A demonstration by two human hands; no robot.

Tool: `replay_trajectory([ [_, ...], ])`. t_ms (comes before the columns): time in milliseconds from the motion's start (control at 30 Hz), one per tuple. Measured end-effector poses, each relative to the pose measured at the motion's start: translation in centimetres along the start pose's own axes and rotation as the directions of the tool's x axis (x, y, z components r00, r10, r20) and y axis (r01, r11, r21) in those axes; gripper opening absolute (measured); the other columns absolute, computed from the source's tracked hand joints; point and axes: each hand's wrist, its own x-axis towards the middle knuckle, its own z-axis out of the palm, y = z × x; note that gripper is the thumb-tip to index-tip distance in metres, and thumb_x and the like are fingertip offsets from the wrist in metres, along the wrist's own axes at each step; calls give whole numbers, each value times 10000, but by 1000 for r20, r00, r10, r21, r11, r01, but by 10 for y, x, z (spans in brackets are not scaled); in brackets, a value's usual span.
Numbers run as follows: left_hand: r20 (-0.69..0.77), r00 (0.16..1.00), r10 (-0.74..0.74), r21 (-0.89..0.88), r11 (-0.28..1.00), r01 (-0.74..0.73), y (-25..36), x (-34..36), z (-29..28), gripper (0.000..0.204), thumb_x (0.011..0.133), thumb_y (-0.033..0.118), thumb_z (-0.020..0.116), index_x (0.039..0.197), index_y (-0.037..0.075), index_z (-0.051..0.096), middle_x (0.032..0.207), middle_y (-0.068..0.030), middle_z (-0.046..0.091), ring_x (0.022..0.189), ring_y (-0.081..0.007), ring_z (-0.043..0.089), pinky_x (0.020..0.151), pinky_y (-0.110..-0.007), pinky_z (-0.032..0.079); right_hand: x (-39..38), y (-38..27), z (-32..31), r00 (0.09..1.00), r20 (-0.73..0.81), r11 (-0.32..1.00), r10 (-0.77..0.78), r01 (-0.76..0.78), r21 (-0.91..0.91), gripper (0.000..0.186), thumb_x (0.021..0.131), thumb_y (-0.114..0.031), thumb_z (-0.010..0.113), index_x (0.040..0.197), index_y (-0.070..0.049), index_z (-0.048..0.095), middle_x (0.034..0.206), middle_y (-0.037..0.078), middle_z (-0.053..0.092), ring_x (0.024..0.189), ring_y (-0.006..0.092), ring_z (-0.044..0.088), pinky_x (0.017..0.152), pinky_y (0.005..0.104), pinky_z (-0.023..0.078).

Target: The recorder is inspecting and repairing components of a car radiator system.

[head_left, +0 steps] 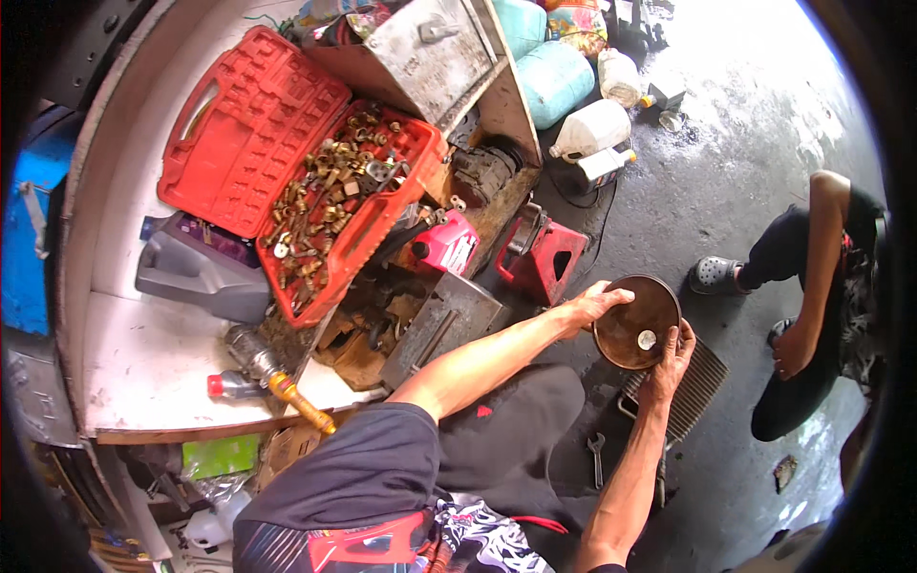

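Observation:
Out in front of me is a shallow, round brown metal pan (626,320), tilted so that its inside shows. A small pale round piece (647,340) lies against its inner side; I cannot tell what it is. My left hand (600,302) is closed on the pan's left rim, thumb over the edge. On the right rim, my right hand (676,355) grips with its fingers, partly behind the pan. Under the right wrist, a finned metal part like a small radiator (699,390) sits near the floor. A combination wrench (598,460) lies by my leg.
To the left, a bench (134,372) bears an open red case (358,277) full of brass fittings. A red metal stand (543,260) stands beyond my left arm. Plastic jugs (592,129) line the far floor. Another person (812,286) sits or crouches at the right.

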Motion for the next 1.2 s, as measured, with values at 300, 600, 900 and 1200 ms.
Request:
replay_trajectory([
  [300, -61, 997, 45, 152, 988, -35, 75, -159, 10, 770, 814, 425, 748, 1327, -54, 429, 1255, -131, 560, 1145, -204, 527, 991, -357, 418, -90, -136, 38, 806, 345, 847, 481, -529, 54, 572, 994, -494, 389, 1342, -50, 484, 1339, 98, 528, 1227, 208, 496, 1032, 376, 369],
  [600, -49, 983, -175, 550, 817, 173, 150, -281, 45, 859, 768, 550, 712, 1315, -59, 451, 1287, -246, 546, 1213, -305, 530, 1002, -389, 420, -147, -242, 99, 817, 110, 635, 566, -347, -690, 509, 971, -427, 519, 1168, 35, 602, 1108, 168, 653, 1033, 223, 588, 920, 349, 436],
  [900, 93, 986, -137, 438, 895, 83, 210, -349, 36, 870, 823, 516, 692, 1383, -75, 387, 1390, -248, 463, 1316, -300, 437, 1084, -377, 346, -184, -320, 149, 764, 69, 641, 641, -484, -595, 535, 991, -441, 462, 1239, 19, 573, 1189, 129, 621, 1125, 196, 541, 994, 327, 387],
  [1200, 10, 998, 63, 493, 868, -60, 296, -366, 29, 805, 821, 377, 733, 1395, -53, 369, 1316, -205, 525, 1230, -242, 505, 1042, -344, 385, -165, -358, 203, 865, 250, 823, 436, -271, -499, 476, 979, -416, 516, 1177, 10, 597, 1085, 93, 639, 1034, 161, 554, 925, 293, 415],
])
